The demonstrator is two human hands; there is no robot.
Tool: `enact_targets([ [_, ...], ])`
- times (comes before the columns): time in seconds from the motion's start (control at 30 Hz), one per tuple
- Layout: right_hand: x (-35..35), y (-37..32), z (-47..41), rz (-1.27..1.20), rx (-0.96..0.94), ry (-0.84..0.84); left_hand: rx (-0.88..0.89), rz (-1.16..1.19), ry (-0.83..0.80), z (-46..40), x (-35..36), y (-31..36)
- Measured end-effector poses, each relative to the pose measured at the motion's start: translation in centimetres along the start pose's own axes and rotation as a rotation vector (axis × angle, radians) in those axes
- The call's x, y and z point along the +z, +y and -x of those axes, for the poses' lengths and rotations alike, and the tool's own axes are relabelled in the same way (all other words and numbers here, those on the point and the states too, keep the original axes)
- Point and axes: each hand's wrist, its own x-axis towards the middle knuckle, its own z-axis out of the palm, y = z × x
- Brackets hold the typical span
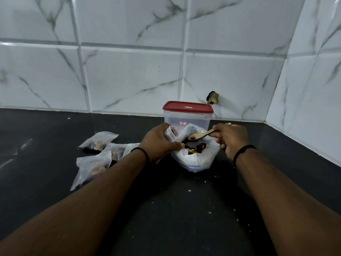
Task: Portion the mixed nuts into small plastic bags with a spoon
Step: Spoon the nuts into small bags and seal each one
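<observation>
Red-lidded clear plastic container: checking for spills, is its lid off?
No, the red lid sits closed on the clear plastic container behind both hands.

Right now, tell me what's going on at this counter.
A person is portioning mixed nuts. The right hand holds a wooden spoon loaded with nuts over the big white bag of nuts. The left hand holds a small bag open beside it. Filled small bags lie on the counter to the left. A lidded container stands behind the big bag.
</observation>
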Motion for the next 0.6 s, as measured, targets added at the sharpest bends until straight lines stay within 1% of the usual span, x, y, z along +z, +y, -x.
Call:
enact_targets([
  [0.13, -0.1, -1.5, 1.0, -0.086, -0.023, -0.014, 0.006, 0.009, -0.003, -0.1, 0.0, 0.0],
  [0.23, 0.8, -2.3, 2.6, -0.092, -0.119, -0.106, -0.004, 0.035, 0.000, -0.1, 0.0, -0.1],
  [0.3, 1.5, -2.6, 3.9, 0.008, -0.273, -0.220, -0.009, 0.079, 0.013, 0.0, 0.1, -0.2],
  [0.37, 1.9, -2.8, 4.9, 0.202, -0.511, -0.337, -0.009, 0.125, 0.018, 0.0, 0.1, -0.2],
  [0.43, 2.0, -3.1, 5.4, 0.292, -0.685, -0.397, 0.000, 0.129, 0.014, -0.1, 0.1, -0.2],
  [0.5, 1.8, -3.2, 5.3, 0.263, -0.739, -0.353, 0.005, 0.117, 0.015, -0.1, 0.1, -0.3],
  [0.6, 1.2, -2.6, 3.8, 0.144, -0.638, -0.138, 0.012, 0.083, 0.021, -0.2, 0.0, -0.4],
])
